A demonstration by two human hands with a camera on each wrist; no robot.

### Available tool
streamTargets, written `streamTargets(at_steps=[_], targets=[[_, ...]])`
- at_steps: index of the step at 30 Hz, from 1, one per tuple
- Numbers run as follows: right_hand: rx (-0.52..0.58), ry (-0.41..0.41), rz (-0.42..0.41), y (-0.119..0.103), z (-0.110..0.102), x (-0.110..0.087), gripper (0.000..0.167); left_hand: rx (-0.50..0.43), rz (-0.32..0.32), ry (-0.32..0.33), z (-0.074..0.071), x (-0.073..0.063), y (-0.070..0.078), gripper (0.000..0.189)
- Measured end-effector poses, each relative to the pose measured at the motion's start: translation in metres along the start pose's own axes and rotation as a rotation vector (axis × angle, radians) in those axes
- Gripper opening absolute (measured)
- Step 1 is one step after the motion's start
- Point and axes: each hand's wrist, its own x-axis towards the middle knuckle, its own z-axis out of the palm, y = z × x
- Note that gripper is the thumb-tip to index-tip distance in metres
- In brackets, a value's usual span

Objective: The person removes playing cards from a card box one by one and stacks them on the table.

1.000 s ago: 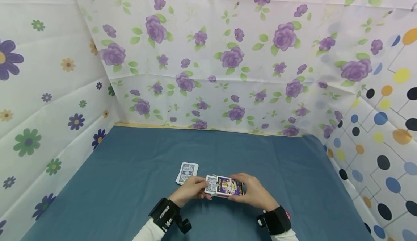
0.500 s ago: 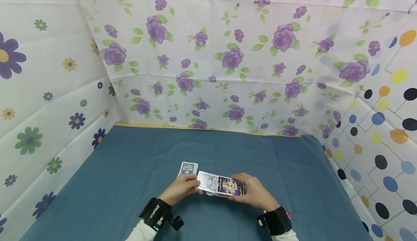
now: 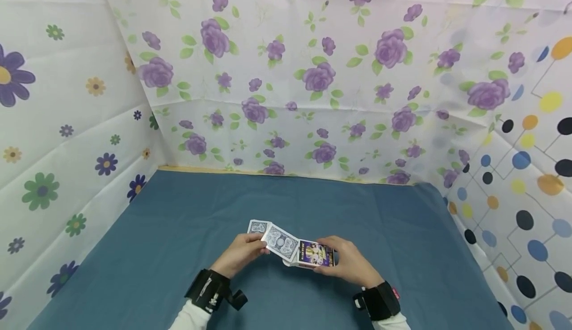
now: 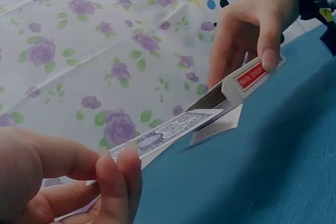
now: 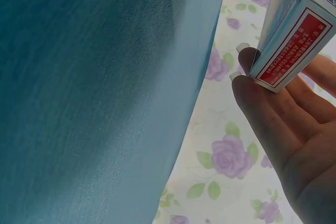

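Lower centre: left hand pinches cards, now further out of the box the right hand grips; nearly free imo.

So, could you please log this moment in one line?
left hand: pinches card | right hand: grips open box | table: second card

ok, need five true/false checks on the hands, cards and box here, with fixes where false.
1. The left grip pinches at least one card. True.
2. The left grip's card shows its number side upward. False: its patterned back is up.
3. The right grip holds the card box. True.
4. The card box is closed at both ends. False: the end facing the left grip is open.
5. A second card, partly hidden, lies beyond the left grip. True.
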Motion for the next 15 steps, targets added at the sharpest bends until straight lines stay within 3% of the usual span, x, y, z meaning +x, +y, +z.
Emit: streamTargets(at_steps=[8, 15], targets=[[0.005, 0.013, 0.0, 0.002, -0.002, 0.002, 0.069, -0.055, -0.003, 0.076, -0.009, 0.001, 0.006, 0.046], [0.014, 0.0, -0.006, 0.002, -0.002, 0.0, 0.07, -0.014, -0.032, 0.177, -0.018, 0.005, 0.005, 0.044]])
